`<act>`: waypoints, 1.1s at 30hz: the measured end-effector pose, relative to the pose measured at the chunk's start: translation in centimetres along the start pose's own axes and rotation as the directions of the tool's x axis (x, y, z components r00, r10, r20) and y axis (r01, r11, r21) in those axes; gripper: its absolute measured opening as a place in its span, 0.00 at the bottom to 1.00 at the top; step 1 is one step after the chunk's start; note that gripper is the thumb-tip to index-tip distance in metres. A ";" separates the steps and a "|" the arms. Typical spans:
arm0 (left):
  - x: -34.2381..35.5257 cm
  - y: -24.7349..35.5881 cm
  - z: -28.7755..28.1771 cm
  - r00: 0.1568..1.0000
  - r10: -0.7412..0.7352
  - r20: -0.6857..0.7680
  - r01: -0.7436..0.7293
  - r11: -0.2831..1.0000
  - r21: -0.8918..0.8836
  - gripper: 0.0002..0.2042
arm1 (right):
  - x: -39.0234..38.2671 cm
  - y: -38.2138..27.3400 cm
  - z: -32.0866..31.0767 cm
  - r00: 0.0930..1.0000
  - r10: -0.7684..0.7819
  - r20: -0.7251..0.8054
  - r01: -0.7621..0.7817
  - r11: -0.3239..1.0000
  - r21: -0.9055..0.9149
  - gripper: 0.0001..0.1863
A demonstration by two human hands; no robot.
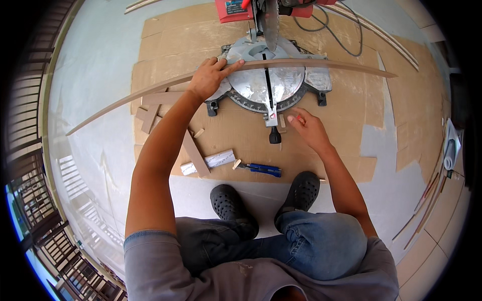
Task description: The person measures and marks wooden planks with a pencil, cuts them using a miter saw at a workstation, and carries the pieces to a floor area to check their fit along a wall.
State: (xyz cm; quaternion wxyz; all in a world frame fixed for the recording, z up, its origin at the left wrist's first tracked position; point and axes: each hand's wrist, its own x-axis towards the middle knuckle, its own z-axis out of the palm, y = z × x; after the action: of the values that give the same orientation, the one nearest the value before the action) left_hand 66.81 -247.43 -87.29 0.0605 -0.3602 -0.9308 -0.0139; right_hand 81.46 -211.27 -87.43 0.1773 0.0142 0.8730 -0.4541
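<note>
One long wooden strip [321, 63] lies across the saw bed [243, 88], left hand [207, 79] clamped on it, left side. Right hand [310, 130] nearer, beside red bit [300, 119]; can't tell grip. Best: strip steady, hands clear of blade [271, 30].

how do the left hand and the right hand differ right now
The left hand rests on the long brown strip; the right hand is off it, apparently holding a small red thing.

The left hand is farther forward, left of the saw blade; the right hand is nearer the shoes, right of the black knob.

Both are bare.
</note>
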 end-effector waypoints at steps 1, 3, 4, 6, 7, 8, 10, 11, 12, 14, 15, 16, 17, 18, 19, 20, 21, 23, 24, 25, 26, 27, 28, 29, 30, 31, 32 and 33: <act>0.2 -0.1 0.0 1.000 0.009 -0.003 -0.009 1.000 0.006 0.38 | 0.8 -0.5 -2.5 0.997 0.025 -0.070 -0.020 0.997 0.070 0.27; 0.1 -0.6 -0.1 0.999 0.015 -0.034 -0.017 0.998 -0.064 0.38 | 2.3 -3.4 -8.1 0.984 0.022 -0.176 0.019 0.973 0.228 0.23; -0.3 -0.8 -0.1 0.999 0.017 -0.040 -0.021 0.995 -0.098 0.38 | 3.3 -4.8 -10.4 0.968 -0.026 -0.251 0.089 0.966 0.243 0.21; -0.9 -1.0 0.0 0.999 0.027 -0.043 -0.029 0.998 -0.062 0.37 | 5.0 -9.6 -14.5 0.910 -0.134 -0.392 0.233 0.948 0.218 0.18; -1.4 -1.3 -0.2 0.999 0.028 -0.038 -0.029 0.999 -0.038 0.37 | 5.9 -12.9 -15.9 0.870 -0.195 -0.452 0.306 0.934 0.185 0.17; -1.5 -1.2 -0.3 0.999 0.017 -0.038 -0.018 1.000 -0.022 0.36 | 7.4 -15.1 -17.9 0.825 -0.321 -0.464 0.415 0.903 0.113 0.16; -0.9 -0.6 -0.3 0.998 0.004 -0.055 -0.005 1.000 -0.007 0.36 | 10.5 -21.2 -22.0 0.775 -0.440 -0.454 0.470 0.881 -0.053 0.26; -1.2 -0.4 -0.3 0.998 -0.005 -0.057 0.006 1.000 0.008 0.36 | 12.4 -24.9 -22.3 0.790 -0.434 -0.433 0.428 0.896 -0.117 0.37; -1.3 -0.3 -0.3 0.998 -0.015 -0.068 0.017 1.000 0.021 0.36 | 13.4 -27.7 -22.2 0.780 -0.521 -0.347 0.519 0.848 -0.107 0.34; 0.4 0.8 0.1 0.994 -0.017 -0.108 0.019 1.000 0.019 0.35 | 17.6 -32.2 -23.6 0.799 -0.562 -0.213 0.467 0.803 -0.370 0.30; 0.6 1.0 0.3 0.994 -0.021 -0.110 0.023 1.000 0.020 0.35 | 21.4 -33.5 -24.2 0.847 -0.502 -0.178 0.313 0.740 -0.596 0.29; 0.7 0.9 0.4 0.993 -0.028 -0.112 0.031 0.999 0.022 0.34 | 24.1 -34.0 -23.8 0.861 -0.491 -0.132 0.311 0.714 -0.628 0.28; 0.4 0.9 0.2 0.993 -0.040 -0.110 0.044 0.998 0.033 0.34 | 24.8 -34.2 -22.7 0.874 -0.479 -0.077 0.318 0.685 -0.656 0.27; 0.3 0.9 0.1 0.993 -0.050 -0.111 0.055 0.998 0.041 0.34 | 24.9 -33.9 -22.4 0.872 -0.480 -0.091 0.305 0.680 -0.667 0.26; 0.3 1.0 0.0 0.992 -0.058 -0.113 0.064 0.997 0.048 0.34 | 24.9 -33.5 -22.4 0.871 -0.480 -0.107 0.288 0.675 -0.679 0.25; -0.2 1.0 0.0 0.993 -0.070 -0.093 0.075 0.996 0.053 0.34 | 24.2 -33.2 -21.8 0.868 -0.483 -0.116 0.281 0.670 -0.688 0.25; -0.4 0.7 -0.2 0.994 -0.080 -0.075 0.085 0.994 0.064 0.34 | 22.3 -32.8 -21.1 0.844 -0.508 -0.168 0.287 0.695 -0.660 0.24; 0.0 0.4 -0.3 0.996 -0.073 -0.057 0.077 0.994 0.078 0.34 | 16.7 -31.3 -19.9 0.793 -0.540 -0.281 0.291 0.742 -0.604 0.23; 0.8 0.7 -0.3 0.997 -0.053 -0.060 0.058 0.995 0.077 0.35 | 14.9 -30.7 -20.0 0.789 -0.534 -0.306 0.293 0.763 -0.576 0.23; 1.4 1.1 0.0 0.998 -0.031 -0.058 0.035 0.997 0.071 0.35 | 13.4 -29.8 -20.0 0.788 -0.521 -0.329 0.291 0.786 -0.545 0.23; 1.8 1.5 0.2 0.998 -0.028 -0.059 0.031 0.998 0.056 0.35 | 11.9 -28.9 -19.9 0.787 -0.506 -0.353 0.290 0.809 -0.511 0.23; 0.1 0.6 -0.3 0.998 -0.050 -0.030 0.052 0.996 0.076 0.35 | 11.4 -28.4 -18.2 0.789 -0.500 -0.358 0.335 0.838 -0.432 0.23; -1.6 -0.3 -0.7 0.997 -0.071 0.000 0.071 0.993 0.097 0.36 | 11.1 -28.0 -16.4 0.792 -0.491 -0.363 0.374 0.860 -0.348 0.23; 0.5 0.5 0.0 0.999 -0.035 -0.035 0.038 0.997 0.074 0.36 | 9.8 -27.7 -17.3 0.788 -0.472 -0.395 0.351 0.872 -0.340 0.22; 2.4 1.5 0.8 0.998 -0.001 -0.069 0.005 0.999 0.050 0.36 | 9.0 -26.9 -18.1 0.739 -0.517 -0.432 0.381 0.850 -0.364 0.20; 1.3 0.7 0.7 0.999 -0.006 -0.052 0.010 0.997 0.075 0.37 | 8.2 -27.1 -17.0 0.781 -0.442 -0.441 0.319 0.890 -0.326 0.18; 0.5 0.0 0.9 0.994 0.021 -0.110 -0.012 0.997 0.083 0.38 | 7.0 -27.0 -16.4 0.795 -0.436 -0.422 0.336 0.895 -0.292 0.17; -0.3 -0.6 1.0 0.996 0.016 -0.088 -0.006 0.994 0.105 0.37 | 6.4 -26.8 -15.9 0.807 -0.432 -0.403 0.353 0.900 -0.256 0.17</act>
State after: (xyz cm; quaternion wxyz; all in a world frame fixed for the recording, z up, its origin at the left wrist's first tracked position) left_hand 66.56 -248.04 -88.35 0.1205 -0.3606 -0.9247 0.0195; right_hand 65.79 -215.20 -60.08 -0.1271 -0.0774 0.9089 -0.3895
